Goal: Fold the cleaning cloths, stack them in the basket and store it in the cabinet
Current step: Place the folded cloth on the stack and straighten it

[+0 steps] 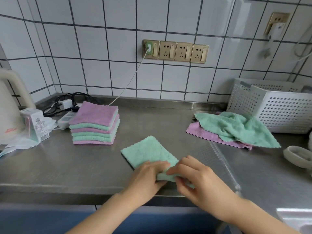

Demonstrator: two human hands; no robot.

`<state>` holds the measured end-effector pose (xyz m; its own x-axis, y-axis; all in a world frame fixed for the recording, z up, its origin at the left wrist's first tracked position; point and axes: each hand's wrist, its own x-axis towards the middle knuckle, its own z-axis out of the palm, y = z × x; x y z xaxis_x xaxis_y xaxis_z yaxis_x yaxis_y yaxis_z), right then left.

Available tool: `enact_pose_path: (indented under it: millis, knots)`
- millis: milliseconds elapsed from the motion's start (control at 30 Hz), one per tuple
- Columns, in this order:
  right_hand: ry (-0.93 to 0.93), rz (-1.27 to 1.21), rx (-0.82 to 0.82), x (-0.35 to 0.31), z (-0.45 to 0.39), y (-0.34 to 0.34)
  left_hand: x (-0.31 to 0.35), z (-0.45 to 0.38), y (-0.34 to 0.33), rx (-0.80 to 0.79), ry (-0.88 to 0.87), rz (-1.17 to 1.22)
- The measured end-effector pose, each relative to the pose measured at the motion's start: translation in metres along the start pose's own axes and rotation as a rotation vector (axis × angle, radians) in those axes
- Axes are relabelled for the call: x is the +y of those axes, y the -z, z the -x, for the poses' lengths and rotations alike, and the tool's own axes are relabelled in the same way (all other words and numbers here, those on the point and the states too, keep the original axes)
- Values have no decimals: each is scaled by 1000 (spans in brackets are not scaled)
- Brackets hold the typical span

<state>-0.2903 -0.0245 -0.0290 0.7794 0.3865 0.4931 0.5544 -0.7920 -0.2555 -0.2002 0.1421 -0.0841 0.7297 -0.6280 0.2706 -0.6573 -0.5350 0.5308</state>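
A green cleaning cloth (148, 151) lies on the steel counter (84, 166) near its front edge. My left hand (148, 176) and my right hand (194, 176) both pinch its near corner, which is lifted off the counter. A stack of several folded purple and green cloths (94, 124) stands to the left. At the right, a crumpled green cloth (236, 127) lies over a purple cloth (206, 134). The white perforated basket (273, 105) stands behind them at the back right; what is in it is hidden.
A white kettle (10, 107), a small carton (36, 124) and plastic wrap sit at the far left. A power strip (67, 117) with black cables lies behind the stack. A white round dish (297, 156) is at the right edge. Wall sockets (175, 51) are above.
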Motion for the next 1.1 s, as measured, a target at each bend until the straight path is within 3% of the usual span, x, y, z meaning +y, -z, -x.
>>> enact_pose_path:
  millis: [100, 167, 233, 333, 500, 667, 733, 800, 900, 1100]
  knots:
    - [-175, -237, 43, 10, 1, 12, -16, 14, 11, -56, 85, 228]
    - [-342, -202, 113, 38, 7, 7, -25, 23, 20, -92, 126, 317]
    - [-418, -83, 26, 60, 15, -6, -28, 31, 28, -141, 188, 387]
    - [-324, -70, -165, 60, 18, -30, -35, 36, 34, -187, 220, 442]
    - [-198, -409, -163, 35, -2, -53, -32, 41, 43, -187, 274, 494]
    - [-364, -592, -178, 32, -17, -47, -37, 46, 59, -45, 256, 531]
    - [-470, -726, -172, 28, -32, -39, -40, 45, 64, 25, 361, 613]
    - [-726, -821, -173, 29, -53, -40, -41, 41, 67, 40, 528, 794]
    - [-965, -699, -178, 43, -78, -62, -43, 28, 66, 84, 729, 930]
    - [-978, -199, -195, 64, -95, -95, -48, 18, 62, 117, 833, 900]
